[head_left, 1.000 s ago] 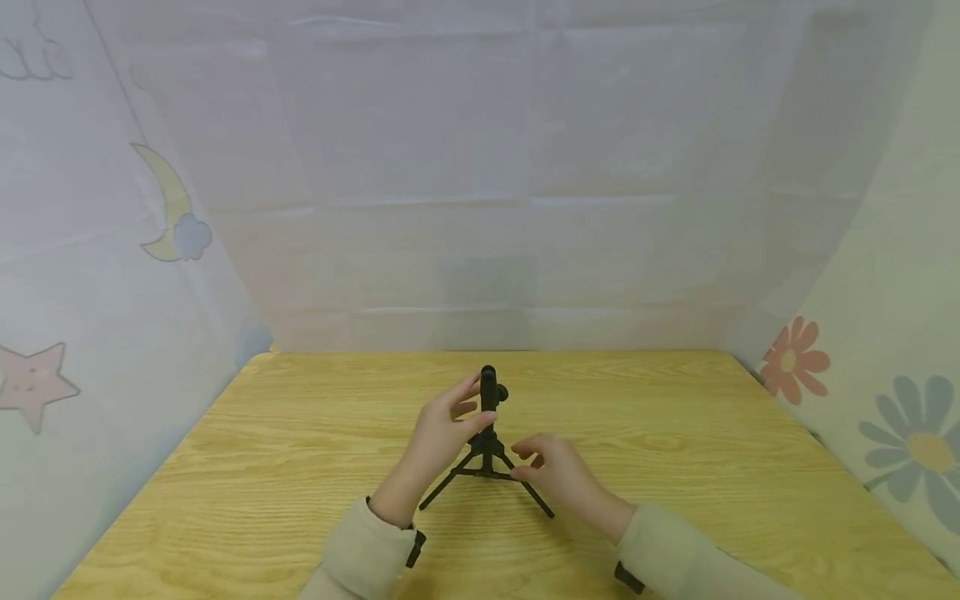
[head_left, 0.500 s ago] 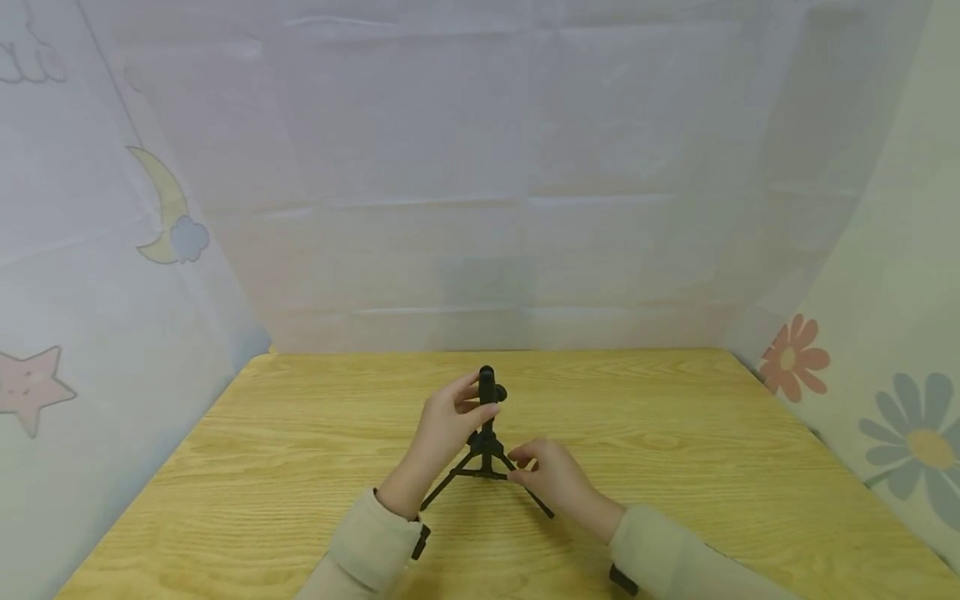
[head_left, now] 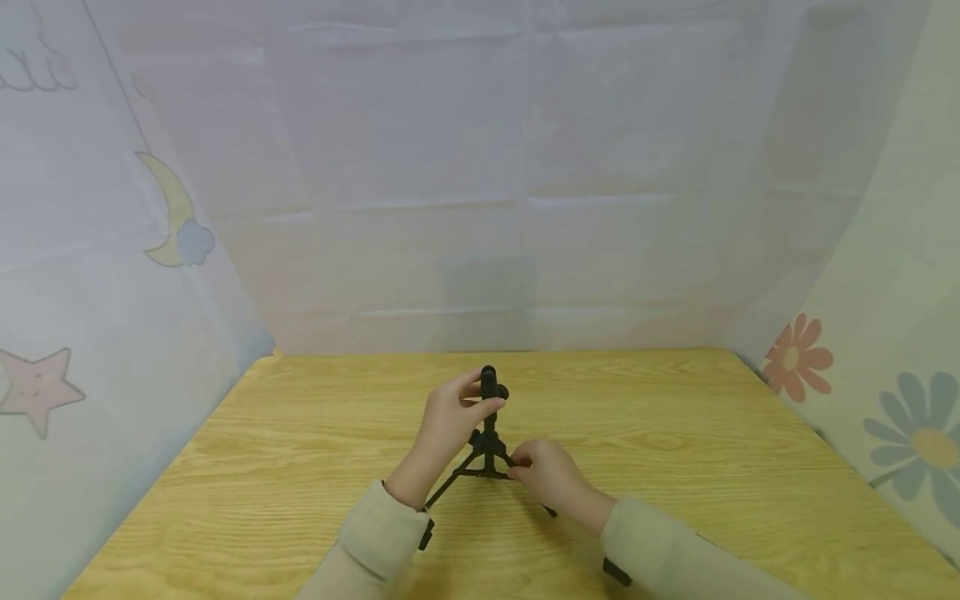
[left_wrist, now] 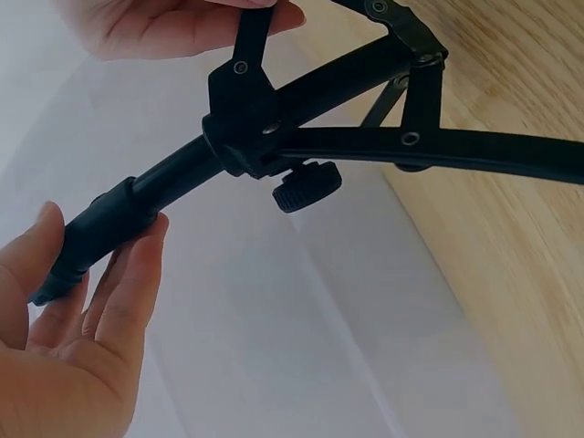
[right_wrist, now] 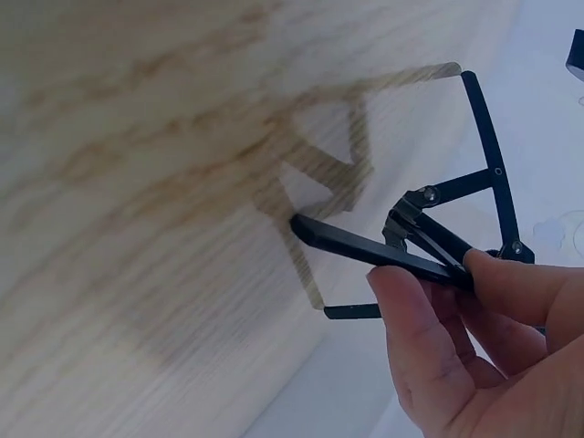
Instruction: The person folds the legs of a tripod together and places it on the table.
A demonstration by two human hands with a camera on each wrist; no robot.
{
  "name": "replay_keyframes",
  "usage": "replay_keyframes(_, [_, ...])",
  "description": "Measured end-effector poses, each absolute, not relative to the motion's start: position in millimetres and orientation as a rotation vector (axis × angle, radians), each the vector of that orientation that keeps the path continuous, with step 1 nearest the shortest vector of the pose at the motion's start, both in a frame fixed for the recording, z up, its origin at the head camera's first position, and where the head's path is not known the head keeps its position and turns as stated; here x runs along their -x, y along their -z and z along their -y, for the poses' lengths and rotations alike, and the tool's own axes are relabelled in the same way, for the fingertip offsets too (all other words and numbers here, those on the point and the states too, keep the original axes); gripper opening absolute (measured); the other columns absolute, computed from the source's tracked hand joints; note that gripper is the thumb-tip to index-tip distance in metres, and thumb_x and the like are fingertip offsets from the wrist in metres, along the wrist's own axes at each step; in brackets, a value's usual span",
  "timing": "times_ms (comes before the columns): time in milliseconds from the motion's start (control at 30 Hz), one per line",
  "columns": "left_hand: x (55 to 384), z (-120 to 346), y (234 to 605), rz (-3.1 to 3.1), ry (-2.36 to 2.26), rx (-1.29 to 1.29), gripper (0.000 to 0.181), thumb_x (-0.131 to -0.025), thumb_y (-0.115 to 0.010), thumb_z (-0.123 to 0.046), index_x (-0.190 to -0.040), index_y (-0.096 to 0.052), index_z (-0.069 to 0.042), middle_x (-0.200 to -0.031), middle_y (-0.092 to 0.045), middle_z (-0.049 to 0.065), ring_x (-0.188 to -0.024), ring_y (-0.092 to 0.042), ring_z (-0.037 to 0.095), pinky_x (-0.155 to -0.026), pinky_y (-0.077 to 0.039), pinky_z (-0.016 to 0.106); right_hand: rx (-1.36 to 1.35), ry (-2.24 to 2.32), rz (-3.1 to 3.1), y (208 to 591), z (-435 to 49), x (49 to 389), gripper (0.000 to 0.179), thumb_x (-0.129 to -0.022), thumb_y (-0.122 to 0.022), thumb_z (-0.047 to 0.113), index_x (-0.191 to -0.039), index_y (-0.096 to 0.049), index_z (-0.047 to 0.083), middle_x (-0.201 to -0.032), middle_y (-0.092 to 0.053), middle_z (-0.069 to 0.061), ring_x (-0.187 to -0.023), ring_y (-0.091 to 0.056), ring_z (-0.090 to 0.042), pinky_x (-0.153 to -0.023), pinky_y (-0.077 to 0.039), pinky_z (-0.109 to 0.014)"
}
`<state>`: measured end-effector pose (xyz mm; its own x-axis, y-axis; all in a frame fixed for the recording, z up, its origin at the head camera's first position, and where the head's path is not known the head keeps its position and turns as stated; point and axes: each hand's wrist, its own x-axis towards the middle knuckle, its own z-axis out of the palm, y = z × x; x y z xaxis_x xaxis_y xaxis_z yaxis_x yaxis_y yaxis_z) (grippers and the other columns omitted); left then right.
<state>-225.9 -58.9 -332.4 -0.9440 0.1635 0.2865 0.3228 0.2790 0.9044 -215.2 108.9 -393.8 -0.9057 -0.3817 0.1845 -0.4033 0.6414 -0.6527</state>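
A small black tripod [head_left: 490,446] stands upright with its legs spread on the wooden table, mid-view from the head. My left hand [head_left: 448,417] holds its upper tube [left_wrist: 109,224] between thumb and fingers. On the right, my right hand [head_left: 555,477] pinches one leg [right_wrist: 365,251] partway along, thumb on one side and fingers on the other. Under the collar, a ribbed knob [left_wrist: 307,187] sticks out in the left wrist view. Hinged braces [right_wrist: 461,185] join the legs to the centre post. My right fingers hide part of the gripped leg.
The wooden table [head_left: 300,433] has a pale cloth backdrop [head_left: 637,250] behind it. Printed cloth walls rise at both sides, with a moon [head_left: 172,200] on the left and flowers [head_left: 933,448] on the right. The tripod's shadow falls on the tabletop.
My right hand has moved slightly left and its fingers have come together on the tripod leg. My left thumb has slid a little farther across the tube. The tripod stays in place.
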Motion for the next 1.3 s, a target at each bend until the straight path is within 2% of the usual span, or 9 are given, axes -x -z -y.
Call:
replay_keyframes(233, [229,60,335,2.414,1.767,0.46,0.05,-0.089,-0.072,-0.011,-0.134,-0.055,0.003,-0.096,-0.071,0.017,-0.09,-0.07,0.028,-0.081,-0.055,0.047,-0.645,-1.142,2.812,392,-109,215,0.005,-0.086,-0.069,-0.003,-0.082,-0.073,-0.003,-0.078,-0.068,-0.005,-0.069,-0.059,-0.015,-0.058,-0.051,-0.031])
replay_keyframes(767, [236,62,337,2.429,1.731,0.476,0.052,-0.088,-0.073,-0.014,-0.133,-0.055,0.004,-0.095,-0.071,0.017,-0.089,-0.07,0.028,-0.081,-0.055,0.047,-0.683,-1.147,2.705,396,-110,219,0.006,-0.086,-0.069,-0.004,-0.081,-0.072,-0.004,-0.082,-0.071,-0.009,-0.073,-0.065,-0.02,-0.06,-0.053,-0.031])
replay_keyframes(1133, [239,64,338,2.406,1.746,0.499,0.048,-0.088,-0.072,-0.013,-0.131,-0.057,0.004,-0.094,-0.072,0.017,-0.089,-0.07,0.028,-0.08,-0.055,0.048,-0.678,-1.105,2.661,399,-107,220,0.006,-0.085,-0.069,-0.005,-0.08,-0.072,-0.004,-0.08,-0.071,-0.01,-0.07,-0.064,-0.019,-0.057,-0.051,-0.027])
replay_keyframes(1300, [240,65,337,2.411,1.737,0.505,0.048,-0.088,-0.073,-0.012,-0.131,-0.058,0.003,-0.093,-0.072,0.016,-0.087,-0.07,0.027,-0.079,-0.056,0.047,-0.637,-1.181,2.641,399,-104,221,0.003,-0.085,-0.068,-0.006,-0.085,-0.071,-0.006,-0.08,-0.07,-0.01,-0.07,-0.064,-0.018,-0.058,-0.051,-0.026])
